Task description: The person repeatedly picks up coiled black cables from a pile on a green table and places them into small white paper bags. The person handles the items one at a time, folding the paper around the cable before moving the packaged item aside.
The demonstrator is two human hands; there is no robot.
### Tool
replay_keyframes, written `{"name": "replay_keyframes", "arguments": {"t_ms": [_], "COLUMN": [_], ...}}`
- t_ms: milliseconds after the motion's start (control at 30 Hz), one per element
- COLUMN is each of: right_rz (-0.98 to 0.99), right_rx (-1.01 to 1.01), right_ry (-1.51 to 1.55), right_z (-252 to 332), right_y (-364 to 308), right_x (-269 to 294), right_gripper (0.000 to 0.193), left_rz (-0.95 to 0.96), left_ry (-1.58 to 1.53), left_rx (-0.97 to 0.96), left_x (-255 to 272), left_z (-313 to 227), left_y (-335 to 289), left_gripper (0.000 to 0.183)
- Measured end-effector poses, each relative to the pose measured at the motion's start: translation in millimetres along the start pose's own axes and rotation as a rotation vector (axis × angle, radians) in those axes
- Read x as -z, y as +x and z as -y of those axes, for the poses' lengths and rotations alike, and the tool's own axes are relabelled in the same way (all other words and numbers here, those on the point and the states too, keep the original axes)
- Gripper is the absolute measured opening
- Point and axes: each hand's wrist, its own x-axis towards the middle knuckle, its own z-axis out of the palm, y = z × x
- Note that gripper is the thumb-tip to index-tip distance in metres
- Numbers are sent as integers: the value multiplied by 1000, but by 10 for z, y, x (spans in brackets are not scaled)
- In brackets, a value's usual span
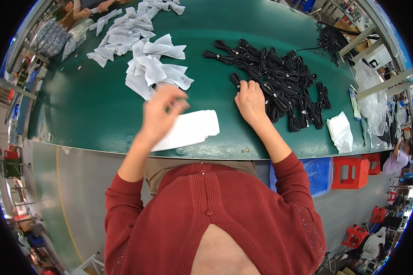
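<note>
My right hand [251, 100] is at the near left edge of a pile of coiled black cables [280, 75], its fingers closed on one coiled cable [235, 79]. My left hand [163, 112] is raised over a stack of flat white bags [192, 129] by the table's front edge. Slightly blurred, it shows a gap between thumb and curled fingers, and I see nothing held in it. Just beyond it lies a heap of filled whitish bags [152, 68], which runs on toward the far left.
The green table [96, 107] carries everything. A crumpled white bag [340, 132] and a striped glove-like item [354, 104] lie at the right. Clear plastic [371, 87] hangs by the frame. Across the table another person's hands [94, 9] work. Red stools [350, 172] stand below.
</note>
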Motion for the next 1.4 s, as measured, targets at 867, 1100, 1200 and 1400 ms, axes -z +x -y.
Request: {"name": "replay_keyframes", "arguments": {"t_ms": [867, 1100, 1200, 1400], "right_rz": [301, 619, 562, 223], "right_rx": [76, -529, -441, 87], "right_ry": [873, 1309, 1194, 1274], "right_z": [485, 528, 551, 712], "right_y": [-532, -490, -516, -383], "right_x": [744, 594, 496, 639], "right_gripper": [37, 15, 17, 35], "left_rz": [85, 158, 169, 127], "left_ry": [-282, -93, -39, -127], "left_rx": [306, -67, -92, -14], "left_x": [-481, -465, -447, -329], "left_z": [171, 11, -88, -107], "left_y": [-526, -469, -423, -277], "left_gripper": [6, 11, 12, 9]}}
